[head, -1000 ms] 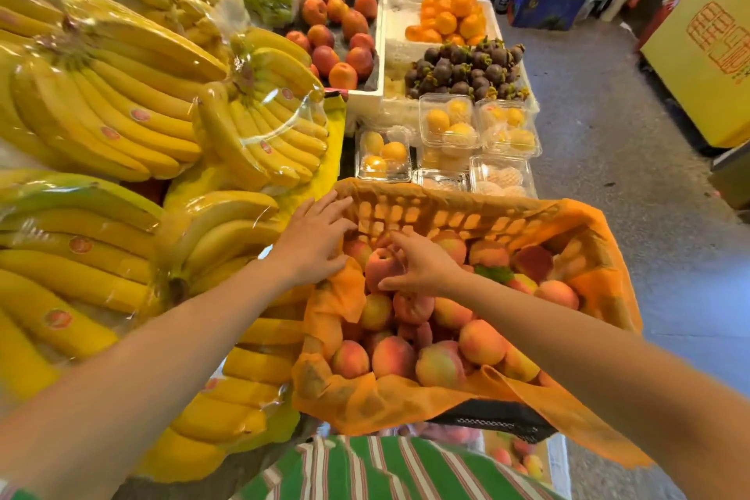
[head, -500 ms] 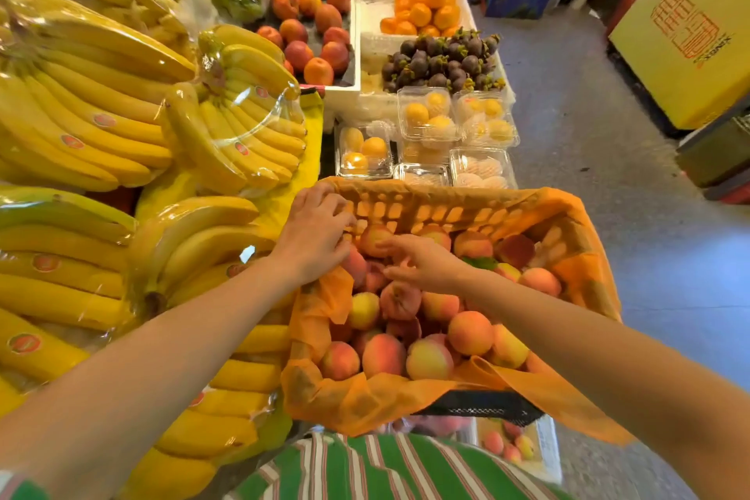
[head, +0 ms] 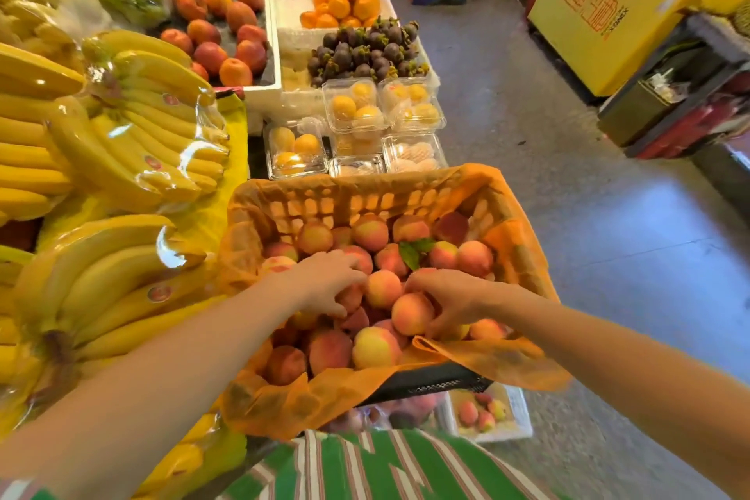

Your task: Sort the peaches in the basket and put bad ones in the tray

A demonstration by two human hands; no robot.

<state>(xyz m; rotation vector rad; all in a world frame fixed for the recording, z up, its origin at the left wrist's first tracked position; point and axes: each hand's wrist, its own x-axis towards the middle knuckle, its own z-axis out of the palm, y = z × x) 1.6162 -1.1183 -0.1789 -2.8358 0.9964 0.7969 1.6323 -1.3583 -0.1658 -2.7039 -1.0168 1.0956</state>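
Left hand (head: 324, 282) has left the basket (head: 365, 185) rim and now lies on the peaches (head: 371, 233) inside; its fingers bend down over the fruit, grasp not determinable; right hand (head: 452, 298) curls fingers and thumb round one peach (head: 410, 313) at the heap's near side; white tray (head: 521, 414) sits below the basket, holding a few peaches; bananas (head: 121, 142) lie left.

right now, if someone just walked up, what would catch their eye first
The orange-lined basket at centre, heaped with peaches, draws the eye first, with the left hand in the pile and the right hand curled round one peach. Next come the bright yellow bananas stacked all along the left side.
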